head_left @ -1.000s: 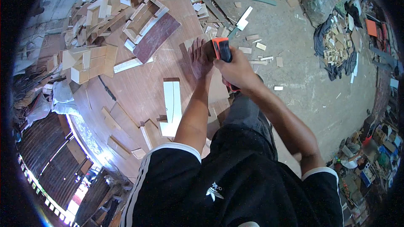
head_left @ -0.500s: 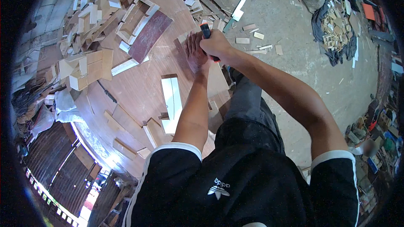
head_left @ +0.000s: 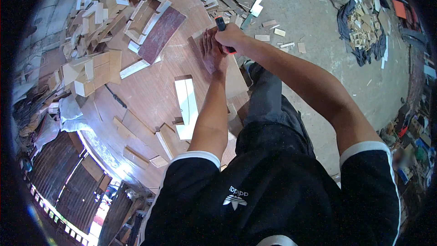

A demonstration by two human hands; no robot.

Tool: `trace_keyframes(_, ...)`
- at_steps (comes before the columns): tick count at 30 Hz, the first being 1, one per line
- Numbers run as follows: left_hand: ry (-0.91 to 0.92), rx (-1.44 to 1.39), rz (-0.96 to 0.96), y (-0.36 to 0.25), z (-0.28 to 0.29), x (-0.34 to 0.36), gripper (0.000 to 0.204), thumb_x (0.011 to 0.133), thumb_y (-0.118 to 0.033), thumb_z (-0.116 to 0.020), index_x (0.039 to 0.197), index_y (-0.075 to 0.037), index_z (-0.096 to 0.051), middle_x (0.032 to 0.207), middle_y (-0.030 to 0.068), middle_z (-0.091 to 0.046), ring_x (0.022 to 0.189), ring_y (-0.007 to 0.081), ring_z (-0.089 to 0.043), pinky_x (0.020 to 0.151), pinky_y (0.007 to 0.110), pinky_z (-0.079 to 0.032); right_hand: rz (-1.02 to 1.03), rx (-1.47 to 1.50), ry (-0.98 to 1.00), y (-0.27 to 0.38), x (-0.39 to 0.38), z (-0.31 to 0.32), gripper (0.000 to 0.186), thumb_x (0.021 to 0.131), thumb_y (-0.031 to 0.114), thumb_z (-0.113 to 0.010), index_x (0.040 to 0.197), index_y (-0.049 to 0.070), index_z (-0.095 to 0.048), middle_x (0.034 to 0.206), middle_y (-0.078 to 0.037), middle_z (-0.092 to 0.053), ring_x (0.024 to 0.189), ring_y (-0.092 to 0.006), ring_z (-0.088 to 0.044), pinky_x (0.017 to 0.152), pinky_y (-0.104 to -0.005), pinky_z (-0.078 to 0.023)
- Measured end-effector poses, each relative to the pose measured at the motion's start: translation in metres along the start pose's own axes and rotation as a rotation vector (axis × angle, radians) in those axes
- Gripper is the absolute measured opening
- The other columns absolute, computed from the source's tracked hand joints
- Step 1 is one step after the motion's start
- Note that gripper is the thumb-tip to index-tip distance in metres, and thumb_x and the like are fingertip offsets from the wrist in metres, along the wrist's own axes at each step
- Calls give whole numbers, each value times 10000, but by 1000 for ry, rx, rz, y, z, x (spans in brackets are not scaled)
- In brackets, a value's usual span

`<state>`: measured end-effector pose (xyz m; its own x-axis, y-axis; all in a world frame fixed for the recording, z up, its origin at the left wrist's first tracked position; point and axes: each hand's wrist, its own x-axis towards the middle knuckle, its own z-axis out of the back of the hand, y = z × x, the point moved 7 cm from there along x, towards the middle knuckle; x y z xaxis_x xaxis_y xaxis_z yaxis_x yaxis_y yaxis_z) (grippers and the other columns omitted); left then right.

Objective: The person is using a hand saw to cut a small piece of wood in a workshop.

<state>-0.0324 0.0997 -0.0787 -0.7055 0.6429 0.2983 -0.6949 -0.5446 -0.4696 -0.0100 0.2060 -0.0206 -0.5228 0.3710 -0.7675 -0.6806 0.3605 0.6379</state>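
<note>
My right hand [head_left: 231, 37] is wrapped round a black tool handle [head_left: 221, 23] with orange ends. The rest of that tool is hidden beneath the hand. Close against it, my left hand [head_left: 213, 51] lies flat with its fingers stretched out, pressing on a thin wooden board [head_left: 237, 82] at the worktable's right edge. A reddish-brown edge of wood [head_left: 195, 48] shows to the left of those fingers. Nearer my left forearm lies a white-faced wooden strip [head_left: 185, 102] with a line drawn on it.
The wooden worktable [head_left: 150, 95] carries a box-like wooden frame [head_left: 144, 16], a dark red panel [head_left: 161, 36] and a pile of wooden pieces [head_left: 93, 23]. A dark slim tool [head_left: 115, 96] lies at left. Offcuts [head_left: 262, 38] litter the floor; a dark sack [head_left: 364, 27] holds more scraps.
My right hand and the black-and-orange handle have shifted a little away from me. The left hand has moved slightly farther too, still flat on the board.
</note>
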Motion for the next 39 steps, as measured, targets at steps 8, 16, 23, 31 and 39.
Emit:
trace_keyframes(8,-11,16,-26,16,-19,-3,480,925,-335,-555,1334,-84,-533,1453,128,-502,1395,302,-422,1178,481,-280,26,65,48,24,-42,20,73,808,29,-561,744,-3,-545,606,-96,-555,458,-188,-544,387,-352,-399)
trace_keyframes(16,107,28,-24,2,-8,-6,548,865,-287,-603,1357,-73,-492,1482,138,-465,1406,299,-400,1188,471,-266,-124,-94,-45,-9,1,0,320,783,214,-671,913,-78,-670,897,-209,-707,776,-279,-718,656,-393,-566)
trace_keyframes(23,42,85,-18,3,-8,0,434,938,-330,-520,1309,-106,-543,1450,138,-497,1394,307,-411,1183,471,-270,131,28,-36,15,-47,24,138,807,87,-573,744,-29,-613,648,-123,-599,491,-200,-578,404,-370,-409)
trace_keyframes(31,48,30,-32,9,-15,2,496,936,-322,-537,1338,-32,-516,1482,156,-465,1404,323,-398,1194,494,-252,105,-34,-79,-30,12,0,116,791,71,-566,722,-19,-591,606,-102,-583,475,-194,-580,392,-360,-402)
trace_keyframes(39,120,19,-17,14,-20,-3,518,909,-357,-576,1357,-107,-508,1476,132,-470,1422,302,-379,1183,488,-248,77,154,85,25,-64,27,19,800,11,-543,798,-7,-540,594,-81,-530,442,-170,-511,384,-339,-385)
